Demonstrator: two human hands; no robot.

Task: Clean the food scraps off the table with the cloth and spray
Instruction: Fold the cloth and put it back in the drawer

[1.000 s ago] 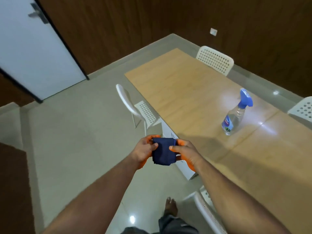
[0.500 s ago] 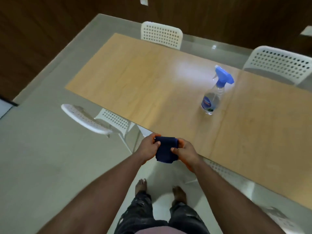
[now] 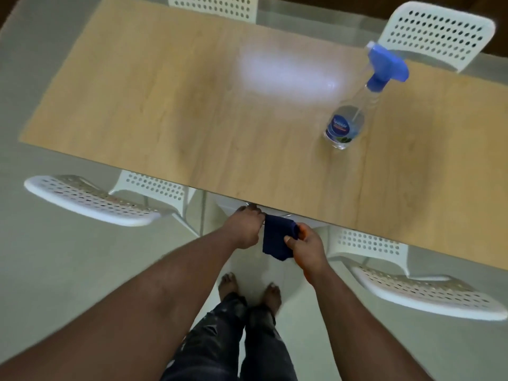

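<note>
A long, light wooden table [image 3: 192, 111] fills the upper part of the view, standing on a pale tiled floor with white perforated chairs [image 3: 90, 200] tucked around it. A clear spray bottle [image 3: 354, 111] with a blue trigger head stands upright on the table, towards its right side, well apart from the person. The person stands barefoot at the near edge, holding a small folded dark blue cloth [image 3: 277, 239] just below the table's edge. The left hand [image 3: 244, 225] and right hand [image 3: 305, 247] are each closed on an opposite side of the cloth. No food scraps can be made out on the tabletop. The cleaning seems not yet begun: the bottle stands untouched, and spraying and wiping apparently remain.
</note>
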